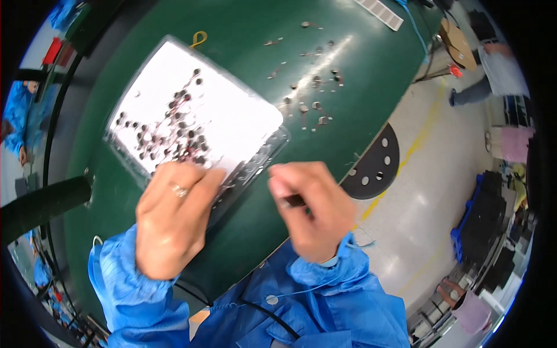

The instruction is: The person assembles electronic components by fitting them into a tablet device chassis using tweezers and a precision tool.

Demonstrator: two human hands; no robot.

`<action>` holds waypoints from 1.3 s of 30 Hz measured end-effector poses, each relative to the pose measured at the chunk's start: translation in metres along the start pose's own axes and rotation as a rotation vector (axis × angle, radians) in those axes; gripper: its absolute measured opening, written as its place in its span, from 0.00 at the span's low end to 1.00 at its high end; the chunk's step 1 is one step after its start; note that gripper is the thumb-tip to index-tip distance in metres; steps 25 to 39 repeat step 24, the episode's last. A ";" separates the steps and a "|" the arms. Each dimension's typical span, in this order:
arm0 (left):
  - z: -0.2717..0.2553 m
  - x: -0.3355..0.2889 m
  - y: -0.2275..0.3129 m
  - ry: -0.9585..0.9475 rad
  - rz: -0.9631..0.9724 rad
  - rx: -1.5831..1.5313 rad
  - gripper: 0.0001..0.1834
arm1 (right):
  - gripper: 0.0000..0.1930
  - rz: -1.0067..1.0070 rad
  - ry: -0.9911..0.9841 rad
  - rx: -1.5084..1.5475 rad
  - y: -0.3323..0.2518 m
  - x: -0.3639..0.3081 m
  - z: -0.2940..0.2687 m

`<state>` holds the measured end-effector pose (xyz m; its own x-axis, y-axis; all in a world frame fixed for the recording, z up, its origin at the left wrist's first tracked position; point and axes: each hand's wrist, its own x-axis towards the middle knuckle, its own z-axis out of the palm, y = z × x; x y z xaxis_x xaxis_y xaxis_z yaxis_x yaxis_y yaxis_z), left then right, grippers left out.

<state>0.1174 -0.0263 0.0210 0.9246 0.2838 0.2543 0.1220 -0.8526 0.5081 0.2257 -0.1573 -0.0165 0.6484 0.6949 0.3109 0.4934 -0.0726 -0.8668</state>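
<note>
My left hand (pixel 171 217), with a ring on one finger, bends down over the near edge of a white sheet (pixel 226 93) in a clear plastic tray (pixel 272 145). Its fingers are drawn together and their tips are partly hidden beside a pile of small round parts (pixel 180 130) with thin reddish wires. To the right of the tray, above the green table, my right hand (pixel 316 209) is curled closed, thumb against fingers. Something dark shows inside its curl, but I cannot make out what it is.
More small wired discs (pixel 316 105) lie scattered on the green table (pixel 243 35). A yellow loop (pixel 199 39) sits behind the tray, and a pale strip (pixel 380 13) at the far edge. A black perforated half-round plate (pixel 377 168) juts out at the right; a dark post (pixel 46 206) stands left.
</note>
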 end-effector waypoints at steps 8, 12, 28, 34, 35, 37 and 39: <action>-0.033 -0.024 0.011 -0.019 -0.223 -0.186 0.09 | 0.11 -0.103 -0.020 0.605 -0.016 -0.009 0.049; -0.023 -0.012 0.028 -0.057 -0.168 -0.308 0.08 | 0.10 -0.102 -0.013 0.512 -0.005 -0.018 0.037; -0.031 -0.013 0.027 -0.057 -0.205 -0.293 0.06 | 0.06 -0.136 -0.116 0.465 -0.013 -0.010 0.025; -0.031 -0.013 0.027 -0.057 -0.205 -0.293 0.06 | 0.06 -0.136 -0.116 0.465 -0.013 -0.010 0.025; -0.031 -0.013 0.027 -0.057 -0.205 -0.293 0.06 | 0.06 -0.136 -0.116 0.465 -0.013 -0.010 0.025; -0.031 -0.013 0.027 -0.057 -0.205 -0.293 0.06 | 0.06 -0.136 -0.116 0.465 -0.013 -0.010 0.025; -0.031 -0.013 0.027 -0.057 -0.205 -0.293 0.06 | 0.06 -0.136 -0.116 0.465 -0.013 -0.010 0.025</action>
